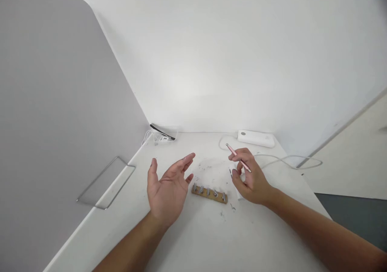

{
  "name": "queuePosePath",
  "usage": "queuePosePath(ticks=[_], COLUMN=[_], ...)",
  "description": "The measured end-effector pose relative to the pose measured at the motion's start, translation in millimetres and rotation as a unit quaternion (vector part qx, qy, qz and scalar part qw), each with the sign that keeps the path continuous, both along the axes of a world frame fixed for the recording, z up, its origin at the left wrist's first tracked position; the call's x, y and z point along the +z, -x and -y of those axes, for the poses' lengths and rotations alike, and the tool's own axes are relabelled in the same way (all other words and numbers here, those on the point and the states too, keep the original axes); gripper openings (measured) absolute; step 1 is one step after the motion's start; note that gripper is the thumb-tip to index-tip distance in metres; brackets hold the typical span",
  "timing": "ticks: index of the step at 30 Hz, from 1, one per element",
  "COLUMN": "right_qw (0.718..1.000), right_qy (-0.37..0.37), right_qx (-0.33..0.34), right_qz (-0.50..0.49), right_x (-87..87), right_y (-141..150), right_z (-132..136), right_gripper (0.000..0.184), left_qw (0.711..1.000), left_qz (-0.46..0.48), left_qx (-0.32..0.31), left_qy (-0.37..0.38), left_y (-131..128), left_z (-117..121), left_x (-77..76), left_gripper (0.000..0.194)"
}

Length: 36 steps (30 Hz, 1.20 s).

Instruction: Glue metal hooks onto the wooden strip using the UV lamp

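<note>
My left hand (169,190) is raised over the white table, palm up with the fingers spread, and holds nothing. A slim pink pen (238,157) with silvery ends sits between the fingers of my right hand (253,183). Between the hands, nearest my left, a narrow wooden strip (208,198) lies on the table. Several small grey pieces (215,193) stand or lean along it. Dark grey crumbs (232,207) are scattered around the strip. Partly behind my right hand is a white object (240,195), mostly hidden, whose kind I cannot make out.
A white rectangular device (256,139) rests at the back right, with a white cable (286,157) looping past the table's right edge. White cords and a black strip (163,132) lie in the back left corner. A metal wire loop (105,208) overhangs the left edge by a grey panel (60,102).
</note>
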State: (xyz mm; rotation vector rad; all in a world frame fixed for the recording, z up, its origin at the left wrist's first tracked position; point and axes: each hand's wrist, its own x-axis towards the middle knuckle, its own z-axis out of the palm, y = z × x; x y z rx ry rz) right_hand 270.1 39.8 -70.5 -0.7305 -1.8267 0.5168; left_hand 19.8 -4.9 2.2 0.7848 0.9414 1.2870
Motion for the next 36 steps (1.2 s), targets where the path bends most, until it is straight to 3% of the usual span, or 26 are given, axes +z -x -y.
queuePosePath(ticks=[3,7,11,16,18,20,21,24,27,30,36], right_qw=[1.0,1.0,1.0,0.999,0.998,0.995,0.993,0.983,0.972,0.961,0.949], right_qy=[0.01,0.013,0.015,-0.037,-0.053,-0.052,-0.048,-0.032,-0.018,0.004,0.022], right_qx=[-0.001,0.002,0.008,0.019,0.039,0.074,0.096,0.154,0.178,0.173,0.151], right_qz=[0.003,0.007,0.001,-0.001,0.014,0.036,0.049,0.089,0.154,0.216,0.274], right_x=[-1.3,-1.6,-1.8,-2.1,0.0,3.5,5.4,10.1,12.9,14.4,11.5], right_y=[0,0,1,1,0,-1,-1,-3,-3,-3,-4], right_z=[1,2,2,2,2,3,4,6,9,11,10], right_gripper=[0.051,0.049,0.048,0.056,0.061,0.067,0.07,0.078,0.082,0.082,0.075], left_qw=[0.999,0.999,0.997,0.985,0.96,0.907,0.872,0.782,0.72,0.692,0.679], left_qz=[0.044,0.035,-0.017,-0.128,-0.216,-0.328,-0.382,-0.499,-0.57,-0.598,-0.608], left_qx=[-0.009,0.003,-0.004,-0.017,-0.037,-0.057,-0.064,-0.094,-0.155,-0.185,-0.191], left_qy=[-0.011,-0.031,-0.075,-0.114,-0.173,-0.259,-0.299,-0.36,-0.363,-0.36,-0.364], left_y=[1,5,8,11,11,11,11,7,3,1,-1], left_z=[0,-4,-10,-12,-10,-7,-6,-1,2,2,2], left_x=[-2.5,-9.3,-13.2,-18.5,-21.6,-23.8,-24.4,-24.2,-23.2,-23.4,-26.7], left_gripper=[0.089,0.092,0.095,0.097,0.083,0.061,0.059,0.085,0.099,0.101,0.095])
